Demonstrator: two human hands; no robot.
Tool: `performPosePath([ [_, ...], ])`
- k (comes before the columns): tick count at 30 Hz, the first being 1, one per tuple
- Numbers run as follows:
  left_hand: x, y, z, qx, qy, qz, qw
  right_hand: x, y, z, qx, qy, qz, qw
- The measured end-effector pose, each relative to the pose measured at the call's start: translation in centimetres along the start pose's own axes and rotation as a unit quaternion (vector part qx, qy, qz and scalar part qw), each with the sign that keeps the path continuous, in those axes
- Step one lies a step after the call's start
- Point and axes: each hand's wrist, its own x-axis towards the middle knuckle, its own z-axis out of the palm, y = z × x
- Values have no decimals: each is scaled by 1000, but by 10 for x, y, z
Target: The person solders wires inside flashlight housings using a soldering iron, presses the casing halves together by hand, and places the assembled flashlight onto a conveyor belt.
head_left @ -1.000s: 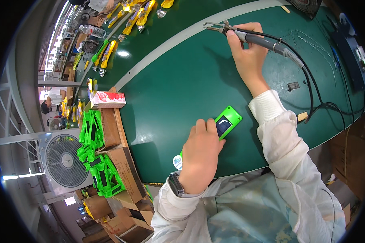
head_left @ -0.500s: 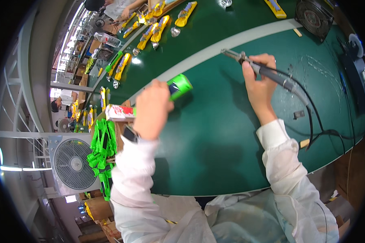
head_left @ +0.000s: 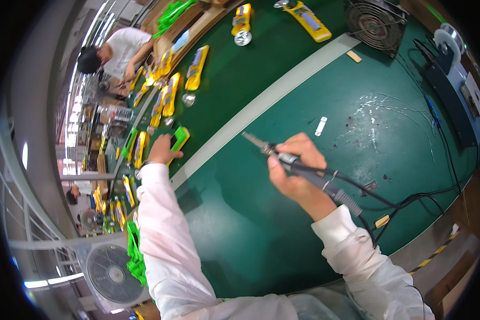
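Stretched out to the far left, my left hand has its fingers around a green plastic casing with a yellow edge, over the dark green strip beyond the pale divider. Part of the casing is hidden by the fingers. My right hand grips a soldering iron with a grey handle; its metal tip points up and left, above the pale divider and touching nothing that I can see. A black cable runs from the iron to the right. Yellow lamp bodies with silver reflectors lie past the left hand.
A small white strip lies on the green mat, right of the iron. A black fan and a solder spool stand at the far right. Green casings are heaped at left, by a grey fan. A co-worker sits far left.
My left hand has reached farther forward and left with the green casing. The right hand has come left and lower with the soldering iron. The view has turned, and the white strip now shows.
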Motion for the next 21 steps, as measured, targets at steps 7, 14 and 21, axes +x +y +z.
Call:
performPosePath([
  [7,103,-26,-32,-204,167,-119,957,0,-3,-2,19,19,34,999],
  [14,148,-84,16,-161,198,-220,942,2,-7,3,11,22,30,999],
  [21,117,-32,-25,-161,93,-238,953,5,-1,-16,-12,-47,35,998],
])
